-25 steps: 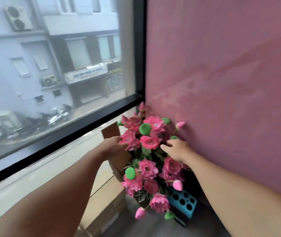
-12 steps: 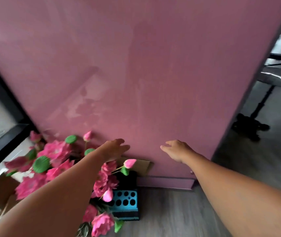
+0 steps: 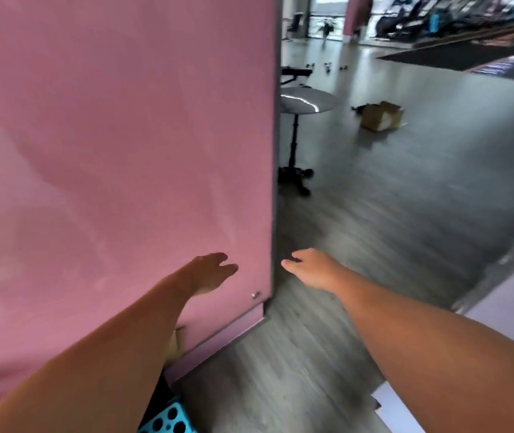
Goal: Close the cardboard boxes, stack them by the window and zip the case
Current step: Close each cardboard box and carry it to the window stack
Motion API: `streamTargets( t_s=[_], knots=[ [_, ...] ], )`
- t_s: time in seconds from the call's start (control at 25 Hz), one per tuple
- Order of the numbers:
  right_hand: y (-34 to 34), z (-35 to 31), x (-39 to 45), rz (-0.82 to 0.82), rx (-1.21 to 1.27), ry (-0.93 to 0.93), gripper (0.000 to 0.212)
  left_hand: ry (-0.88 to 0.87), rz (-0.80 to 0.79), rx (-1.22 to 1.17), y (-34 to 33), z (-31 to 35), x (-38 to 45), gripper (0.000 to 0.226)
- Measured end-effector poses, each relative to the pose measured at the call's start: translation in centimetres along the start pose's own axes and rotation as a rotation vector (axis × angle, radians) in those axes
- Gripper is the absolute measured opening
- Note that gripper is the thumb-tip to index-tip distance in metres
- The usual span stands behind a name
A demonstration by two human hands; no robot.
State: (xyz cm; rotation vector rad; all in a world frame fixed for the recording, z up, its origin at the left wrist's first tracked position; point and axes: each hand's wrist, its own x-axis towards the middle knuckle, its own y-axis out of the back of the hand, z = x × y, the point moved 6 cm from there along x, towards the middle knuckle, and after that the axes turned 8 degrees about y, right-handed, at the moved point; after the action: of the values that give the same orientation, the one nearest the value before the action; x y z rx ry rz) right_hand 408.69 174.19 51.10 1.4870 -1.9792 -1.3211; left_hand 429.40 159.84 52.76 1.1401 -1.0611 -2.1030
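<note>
Left hand (image 3: pixel 210 271) and right hand (image 3: pixel 310 267) (both empty) flank wall edge (image 3: pixel 273 182).

You get soft, even daylight, brightest at the far right, where the floor (image 3: pixel 405 189) shows pale glare. The round stool seat (image 3: pixel 307 100) carries a sharp white highlight. Motion blur smears the floorboards and the far room; the pink wall (image 3: pixel 118 135) shows faint cloudy reflections. Straight lines bow near the edges, probably from the wide lens.
</note>
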Motion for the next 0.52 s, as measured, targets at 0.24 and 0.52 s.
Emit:
streamTargets(
  t_s=[0.24, 0.52],
  knots=[
    [6.4, 11.4, 1.1, 0.114, 0.069, -0.218, 0.063, -0.197, -0.088, 0.12, -2.1, 12.6, 8.4, 0.066],
    [13.9, 20.0, 4.1, 0.214, 0.138, -0.316, 0.063, -0.267, -0.1, 0.104, -2.2, 25.6, 16.5, 0.065]
  ],
)
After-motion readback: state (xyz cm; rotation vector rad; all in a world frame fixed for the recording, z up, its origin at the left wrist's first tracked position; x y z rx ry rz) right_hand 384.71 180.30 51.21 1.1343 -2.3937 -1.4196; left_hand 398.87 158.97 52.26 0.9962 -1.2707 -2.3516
